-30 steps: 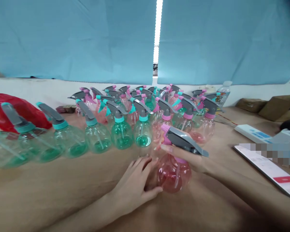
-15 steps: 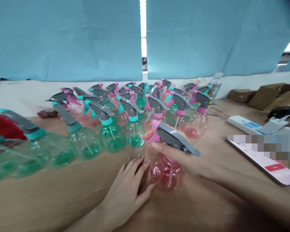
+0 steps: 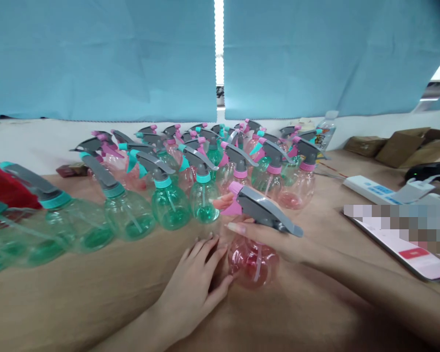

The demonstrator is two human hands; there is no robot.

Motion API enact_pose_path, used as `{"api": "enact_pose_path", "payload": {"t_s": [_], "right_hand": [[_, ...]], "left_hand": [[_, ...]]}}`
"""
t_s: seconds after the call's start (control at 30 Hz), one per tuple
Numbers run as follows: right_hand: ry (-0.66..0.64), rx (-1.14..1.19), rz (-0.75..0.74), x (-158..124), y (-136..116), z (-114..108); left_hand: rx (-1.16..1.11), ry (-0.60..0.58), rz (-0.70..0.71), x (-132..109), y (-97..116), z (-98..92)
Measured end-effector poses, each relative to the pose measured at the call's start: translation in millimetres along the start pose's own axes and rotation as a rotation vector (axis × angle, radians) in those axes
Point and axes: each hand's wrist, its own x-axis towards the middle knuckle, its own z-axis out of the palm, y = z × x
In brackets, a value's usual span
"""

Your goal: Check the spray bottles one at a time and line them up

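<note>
A small pink spray bottle [image 3: 253,259] with a grey trigger head [image 3: 264,214] stands on the brown table [image 3: 77,298] in front of me. My right hand [image 3: 278,242] wraps round its neck under the trigger. My left hand [image 3: 196,286] cups the round pink body from the left, fingers curved against it. Just behind stand rows of several green spray bottles [image 3: 170,205] and pink spray bottles [image 3: 300,183], all with grey triggers.
A red bag [image 3: 3,188] lies at the far left. To the right are a white power strip [image 3: 374,189], a phone-like slab [image 3: 407,247], a black object [image 3: 430,171] and cardboard boxes [image 3: 407,144]. A clear water bottle [image 3: 324,131] stands at the back. Blue curtains hang behind.
The view shifted right at first, then held. Both hands stay on the pink bottle, which has barely moved on the table.
</note>
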Motion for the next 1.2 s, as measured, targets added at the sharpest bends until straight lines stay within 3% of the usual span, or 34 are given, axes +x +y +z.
{"api": "enact_pose_path", "payload": {"t_s": [0.37, 0.63, 0.97, 1.2], "right_hand": [[0.167, -0.064, -0.025, 2, -6, 5], [0.205, -0.147, -0.064, 2, -3, 3], [0.201, -0.188, -0.052, 1, 4, 1], [0.152, -0.146, -0.035, 2, -5, 2]], "left_hand": [[-0.044, 0.043, 0.006, 0, -2, 0.5], [-0.023, 0.010, -0.002, 1, -1, -0.5], [-0.027, 0.016, 0.005, -1, -2, 0.2], [-0.014, -0.017, -0.009, -1, -2, 0.5]]}}
